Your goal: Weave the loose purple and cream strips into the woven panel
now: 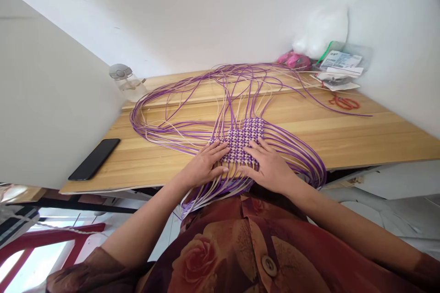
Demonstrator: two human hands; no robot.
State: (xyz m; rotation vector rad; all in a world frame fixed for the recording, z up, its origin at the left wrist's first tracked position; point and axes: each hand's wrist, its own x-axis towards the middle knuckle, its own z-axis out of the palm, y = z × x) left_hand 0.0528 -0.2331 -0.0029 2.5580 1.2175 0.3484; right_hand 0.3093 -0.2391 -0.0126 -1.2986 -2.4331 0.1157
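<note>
Head cam: knotted purple-and-cream panel [241, 141], bumpy checked texture, lies flat nr the front edge of the wood-grain bench [360, 139]. L hand [208, 162] palm down on its L side, fingers slightly spread, gripping nothing; R hand [270, 165] likewise on its R side, fingers a bit apart, also just resting. Thin, smooth cords [137, 119] fan out all round: big loop to the L and back, curved bundle R, more hanging over the front edge betw. the arms. Matte black phone [94, 159] far L; clear bottle w/ grey lid [127, 83] behind it. Back R: red-handled scissors [344, 102], plastic packets [340, 68], pink bundle [294, 60], white plastic bag [321, 34] against the wall. Loose cords cover much of the bench's back.
</note>
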